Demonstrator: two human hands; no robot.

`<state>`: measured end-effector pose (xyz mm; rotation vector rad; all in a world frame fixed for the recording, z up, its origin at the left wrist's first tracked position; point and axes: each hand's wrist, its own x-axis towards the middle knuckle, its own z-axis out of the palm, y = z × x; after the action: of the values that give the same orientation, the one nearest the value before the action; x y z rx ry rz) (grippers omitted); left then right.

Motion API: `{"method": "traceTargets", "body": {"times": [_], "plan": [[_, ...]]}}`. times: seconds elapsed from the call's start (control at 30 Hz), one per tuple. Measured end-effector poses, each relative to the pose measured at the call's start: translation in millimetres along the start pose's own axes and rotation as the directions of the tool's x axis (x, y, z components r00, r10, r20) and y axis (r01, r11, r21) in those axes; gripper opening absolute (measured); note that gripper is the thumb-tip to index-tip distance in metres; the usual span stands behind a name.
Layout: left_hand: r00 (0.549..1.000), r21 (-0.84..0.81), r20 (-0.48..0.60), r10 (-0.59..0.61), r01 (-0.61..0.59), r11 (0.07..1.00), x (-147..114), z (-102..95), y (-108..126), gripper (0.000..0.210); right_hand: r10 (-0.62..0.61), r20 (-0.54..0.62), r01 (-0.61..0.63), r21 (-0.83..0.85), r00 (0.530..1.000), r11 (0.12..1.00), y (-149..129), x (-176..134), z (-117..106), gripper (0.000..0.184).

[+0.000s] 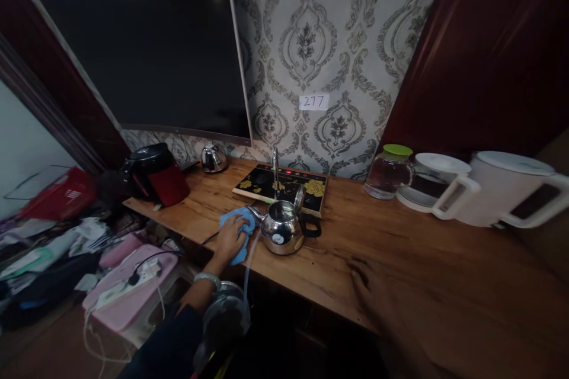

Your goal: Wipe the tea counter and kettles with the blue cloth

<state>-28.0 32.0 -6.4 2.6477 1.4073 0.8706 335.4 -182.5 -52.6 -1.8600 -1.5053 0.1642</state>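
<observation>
My left hand [232, 238] presses down on a crumpled blue cloth [240, 253] near the front edge of the wooden table, its fingers curled over it. Just right of the cloth stands a shiny metal kettle [283, 234] with a black handle, its lid tilted up and its spout pointing left. My right hand [371, 287] is over the table's front edge, right of the kettle, dim and slightly blurred; its fingers look apart with nothing in them. Behind the kettle lies a black tea stove panel [293, 180] with gold flowers and an upright metal water tap [275, 174].
A red and black pot [162, 174] and a small chrome kettle [213, 159] stand at the left. On the right are a green-lidded glass jug [387, 174], a glass pot [433, 180] and a white pitcher [502, 189]. A clear hose [250, 263] hangs over the front edge.
</observation>
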Motion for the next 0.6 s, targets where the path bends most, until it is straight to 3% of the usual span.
{"method": "traceTargets", "body": {"times": [0.6], "plan": [[1.000,-0.009,0.022,-0.022,0.022,1.000,-0.6,-2.1,2.6,0.035,0.010,0.009,-0.009,-0.036,1.000,0.999,-1.6,0.3,-0.7,0.040]]}}
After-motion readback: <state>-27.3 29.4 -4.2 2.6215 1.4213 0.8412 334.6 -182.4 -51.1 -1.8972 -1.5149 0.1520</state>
